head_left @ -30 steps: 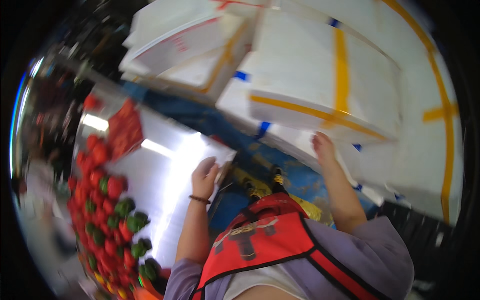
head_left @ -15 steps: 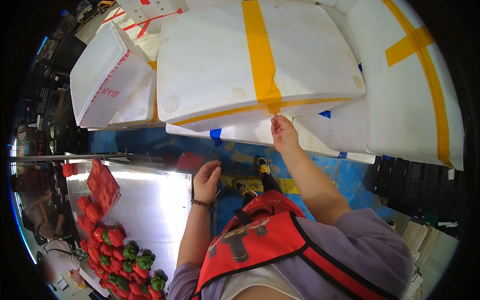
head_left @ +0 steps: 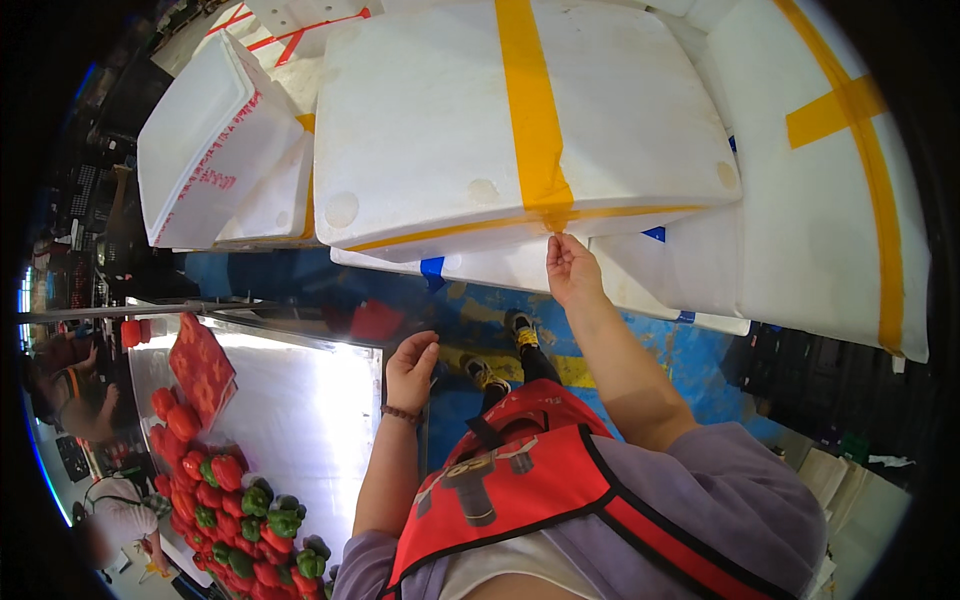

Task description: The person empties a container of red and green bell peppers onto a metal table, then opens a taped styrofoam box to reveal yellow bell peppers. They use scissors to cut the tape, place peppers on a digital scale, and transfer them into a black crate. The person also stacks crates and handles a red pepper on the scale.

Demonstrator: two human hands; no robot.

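Note:
A big white foam box (head_left: 430,110) with a lid stands in front of me. Yellow tape (head_left: 532,110) runs across its top and along its near side. My right hand (head_left: 575,270) pinches the tape's loose end just below the lid's near edge. My left hand (head_left: 410,368), a beaded bracelet at its wrist, hovers by the corner of a shiny metal table (head_left: 300,400). Its fingers are loosely curled together, and nothing shows in them.
Red and green peppers (head_left: 225,475) and a red patterned packet (head_left: 203,370) lie on the table. More foam boxes stand left (head_left: 205,150) and right (head_left: 800,200). Black crates (head_left: 800,370) line the right side. A person (head_left: 125,515) is at far left. The floor (head_left: 480,315) is blue.
My right hand keeps its pinch on the tape and has shifted very slightly. The view has moved a little. The left hand stays by the table corner.

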